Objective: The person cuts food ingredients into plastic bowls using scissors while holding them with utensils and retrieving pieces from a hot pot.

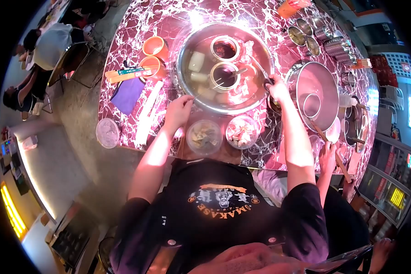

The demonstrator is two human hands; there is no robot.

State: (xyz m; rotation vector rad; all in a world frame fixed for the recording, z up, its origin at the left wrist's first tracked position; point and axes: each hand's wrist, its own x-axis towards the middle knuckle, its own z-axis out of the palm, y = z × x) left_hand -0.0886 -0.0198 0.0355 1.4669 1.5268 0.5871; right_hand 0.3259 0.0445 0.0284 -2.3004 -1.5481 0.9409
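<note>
My right hand [277, 89] is closed round the dark handles of what look like scissors [261, 69]. Their metal blades reach over the right side of a big round steel pot [180, 80], towards pale pieces of food [250, 50]. Near the pot's front left rim, my left hand [180, 108] has its fingers pinched together; what they hold, if anything, is too small to make out. Pale blocks [197, 60] lie in the pot's liquid. Two round cups of dark liquid [224, 48] stand in the pot, the nearer one with thin sticks in it.
Two clear bowls of food [204, 137] stand before me. Orange cups [155, 46], wooden sticks [129, 74] and a purple cloth [127, 96] lie left. At right, another person's hand [328, 155] is by a wooden handle [319, 131] at a large steel pan [301, 86]. Metal cups [312, 45] stand beyond.
</note>
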